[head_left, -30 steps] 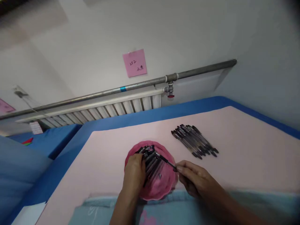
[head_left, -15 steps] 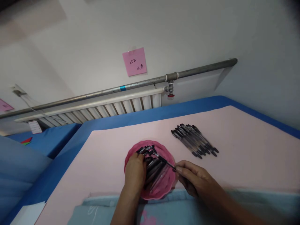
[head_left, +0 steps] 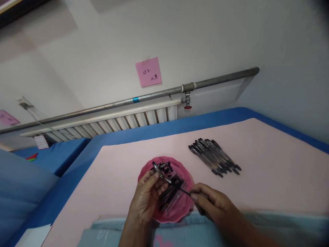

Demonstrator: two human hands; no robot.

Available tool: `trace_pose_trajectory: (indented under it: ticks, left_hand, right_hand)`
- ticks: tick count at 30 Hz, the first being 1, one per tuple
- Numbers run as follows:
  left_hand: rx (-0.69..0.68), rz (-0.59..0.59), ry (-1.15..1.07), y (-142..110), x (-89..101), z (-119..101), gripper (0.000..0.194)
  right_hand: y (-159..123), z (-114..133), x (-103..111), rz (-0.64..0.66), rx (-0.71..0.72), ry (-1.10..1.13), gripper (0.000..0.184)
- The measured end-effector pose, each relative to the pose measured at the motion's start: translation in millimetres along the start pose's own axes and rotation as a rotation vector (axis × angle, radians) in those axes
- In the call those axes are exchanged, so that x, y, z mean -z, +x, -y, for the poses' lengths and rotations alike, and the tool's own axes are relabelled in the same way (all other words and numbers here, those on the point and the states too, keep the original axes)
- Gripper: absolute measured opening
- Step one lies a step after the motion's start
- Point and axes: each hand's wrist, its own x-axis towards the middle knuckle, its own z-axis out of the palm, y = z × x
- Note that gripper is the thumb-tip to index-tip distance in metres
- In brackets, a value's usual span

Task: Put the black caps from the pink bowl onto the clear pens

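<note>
A pink scalloped bowl (head_left: 180,210) sits near me on the pale pink table cover, filled with several clear black-capped pens. My left hand (head_left: 147,198) hovers over the bowl's left side with fingers pinched on one pen (head_left: 157,169) lifted from the pile. My right hand (head_left: 210,204) is at the bowl's right rim, fingers closed on the end of a thin dark pen part (head_left: 180,188) that reaches toward the left hand. A row of several finished pens (head_left: 214,156) lies on the cover to the right.
The pink cover (head_left: 269,171) lies on a blue table (head_left: 159,132). A light blue cloth (head_left: 102,236) is at the near edge. A radiator (head_left: 115,122) and a grey pipe (head_left: 218,78) run along the wall, with a pink note (head_left: 148,71) above.
My left hand has risen off the pile and turned palm up, lifting a pen from the bowl. My right hand stayed at the bowl's right rim with its thin part.
</note>
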Motion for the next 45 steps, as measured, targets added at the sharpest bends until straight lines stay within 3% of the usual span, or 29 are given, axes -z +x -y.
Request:
trace_pose_trajectory:
  ticks: [13, 22, 25, 28, 31, 34, 38, 42, 45]
  left_hand:
    - [-0.008, -0.056, 0.092, -9, -12.3, 22, 0.023]
    - [0.01, 0.055, 0.186, -10, -19.4, 31, 0.03]
    - [-0.019, 0.003, 0.297, -12, -19.2, 27, 0.039]
    - [-0.048, -0.038, 0.362, -15, -19.7, 26, 0.042]
    - [-0.061, -0.048, 0.381, -16, -20.7, 28, 0.042]
    - [-0.081, -0.063, 0.416, -15, -19.9, 28, 0.041]
    - [-0.099, -0.123, 0.449, -14, -13.8, 18, 0.041]
    - [-0.19, -0.166, 0.443, -11, -3.2, 1, 0.032]
    - [-0.299, -0.233, 0.491, -8, 5.8, -7, 0.029]
  right_hand:
    - [-1, -1, -1, -0.053, 0.062, -0.101, 0.018]
    - [0, -3, 5, -0.058, 0.168, -0.177, 0.018]
    - [11, -7, 27, -0.236, 0.202, -0.272, 0.02]
    - [28, -14, 61, -0.581, 0.208, -0.414, 0.024]
    - [44, -23, 89, -0.709, 0.183, -0.479, 0.025]
    - [57, -31, 102, -0.728, 0.159, -0.548, 0.023]
    - [64, -33, 103, -0.71, 0.136, -0.631, 0.018]
    - [55, -23, 94, -0.71, 0.209, -0.645, 0.017]
    - [39, -15, 75, -0.6, 0.321, -0.578, 0.017]
